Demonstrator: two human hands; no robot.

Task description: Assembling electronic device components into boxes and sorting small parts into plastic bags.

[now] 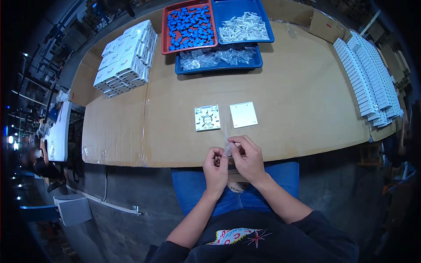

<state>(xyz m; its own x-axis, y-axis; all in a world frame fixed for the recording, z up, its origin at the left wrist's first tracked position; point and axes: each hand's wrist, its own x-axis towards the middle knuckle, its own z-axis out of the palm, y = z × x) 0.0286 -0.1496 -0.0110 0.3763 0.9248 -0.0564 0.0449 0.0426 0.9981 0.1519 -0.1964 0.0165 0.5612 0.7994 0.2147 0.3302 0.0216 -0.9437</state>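
Note:
Close to the table's near edge, my left hand (215, 172) and my right hand (248, 158) are together, fingers pinched on a small clear plastic bag (227, 147). The bag stands up thin and see-through between the fingertips; whether anything lies inside it, I cannot tell. Just beyond my hands sits a white square plastic base (207, 118), its moulded inner clips facing up. To its right, apart from it, lies a flat white square cover (243, 115) with small holes near its corners.
Cardboard covers the table (184, 94). At the back stand a red tray (164, 30) of blue pieces, a blue tray (271, 33) of white sticks, and a lower blue tray (219, 69) of clear bags. White boxes (125, 59) are stacked left, white plastic parts (370, 81) right.

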